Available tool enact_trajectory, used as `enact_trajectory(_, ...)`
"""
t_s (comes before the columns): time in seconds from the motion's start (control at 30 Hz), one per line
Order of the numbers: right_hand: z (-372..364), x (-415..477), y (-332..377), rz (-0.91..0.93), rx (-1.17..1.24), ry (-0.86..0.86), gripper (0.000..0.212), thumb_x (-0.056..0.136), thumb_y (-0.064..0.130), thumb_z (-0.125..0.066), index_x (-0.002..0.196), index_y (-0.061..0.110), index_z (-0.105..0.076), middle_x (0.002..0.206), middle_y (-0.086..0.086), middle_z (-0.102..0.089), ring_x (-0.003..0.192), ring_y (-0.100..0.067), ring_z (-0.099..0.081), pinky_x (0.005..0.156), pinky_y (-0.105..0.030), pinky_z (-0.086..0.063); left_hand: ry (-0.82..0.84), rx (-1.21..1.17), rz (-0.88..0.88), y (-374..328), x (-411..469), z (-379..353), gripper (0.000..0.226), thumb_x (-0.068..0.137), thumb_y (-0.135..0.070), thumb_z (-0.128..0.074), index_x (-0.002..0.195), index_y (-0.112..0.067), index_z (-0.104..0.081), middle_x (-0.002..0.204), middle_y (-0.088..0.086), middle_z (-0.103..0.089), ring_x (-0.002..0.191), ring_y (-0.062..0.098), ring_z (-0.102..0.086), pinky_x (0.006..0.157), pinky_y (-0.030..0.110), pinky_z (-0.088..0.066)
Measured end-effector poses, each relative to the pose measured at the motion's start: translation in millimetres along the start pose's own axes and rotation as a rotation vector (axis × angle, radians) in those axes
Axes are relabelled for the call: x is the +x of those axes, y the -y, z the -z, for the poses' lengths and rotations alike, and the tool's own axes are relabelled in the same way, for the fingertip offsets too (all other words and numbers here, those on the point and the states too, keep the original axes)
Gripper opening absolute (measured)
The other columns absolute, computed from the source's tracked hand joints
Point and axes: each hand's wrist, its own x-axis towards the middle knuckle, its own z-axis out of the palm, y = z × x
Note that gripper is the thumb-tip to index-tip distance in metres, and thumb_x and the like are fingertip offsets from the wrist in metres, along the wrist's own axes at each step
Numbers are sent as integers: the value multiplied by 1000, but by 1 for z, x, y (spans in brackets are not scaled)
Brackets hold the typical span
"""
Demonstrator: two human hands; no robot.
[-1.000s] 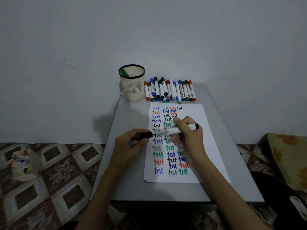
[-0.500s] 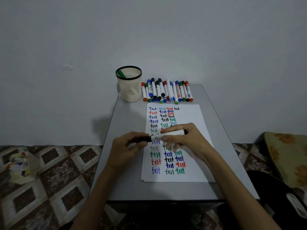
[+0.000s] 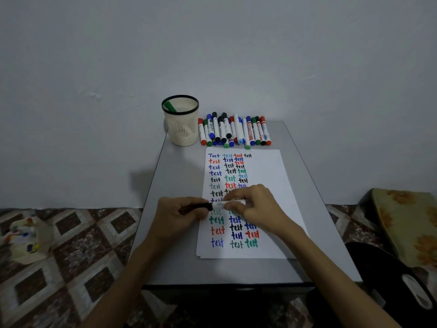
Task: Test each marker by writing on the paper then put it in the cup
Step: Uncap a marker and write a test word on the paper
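Cap step, I judge — left grip (image 3: 181,216) curls round cap (image 3: 198,206), right grip (image 3: 257,207) pinches marker (image 3: 218,204) — keep both aligned, move straight.

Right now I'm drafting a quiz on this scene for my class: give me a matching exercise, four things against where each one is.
Things:
1. cup
2. paper
3. black-capped marker
4. loose markers

Places:
A. held between the left hand and the right hand
B. lying in a row just right of the cup
C. at the far left of the table, with a green marker inside
D. flat on the table, covered with the word "test"

Pairs: 1-C, 2-D, 3-A, 4-B
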Motion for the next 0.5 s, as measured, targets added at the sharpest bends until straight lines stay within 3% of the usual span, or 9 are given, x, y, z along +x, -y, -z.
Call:
enact_trajectory(0.13,-5,-1,3,-57,72,-9,15,85,26,-69,96,18,-76,76,-1,-71,59,-19,-54,59,-33,-45,-8,59,-69,0,-1,1,19,75,-3,-72,93,-10,-71,87,-15,-69,77,1,-68,66,16,-54)
enact_trajectory(0.27,-4,-1,1,-63,152,29,11,86,22,-69,93,16,-76,63,0,-64,54,-18,-50,55,-30,-41,-5,64,-96,-2,-2,1,20,75,-4,-71,94,-11,-71,87,-14,-68,77,0,-68,66,15,-54)
enact_trajectory(0.33,1,1,0,-60,152,72,10,87,22,-68,94,18,-74,68,-4,-67,56,-18,-53,58,-32,-45,4,70,-102,-2,-2,0,20,76,-7,-70,96,-12,-70,88,-14,-67,78,-2,-67,66,15,-54)
enact_trajectory(0.5,18,19,7,71,-8,322,20,93,21,-59,112,21,-66,85,6,-68,67,-6,-59,68,-29,-51,-56,124,-156,-2,0,-1,23,77,-19,-71,99,-17,-68,94,-5,-70,84,-4,-66,72,17,-54)
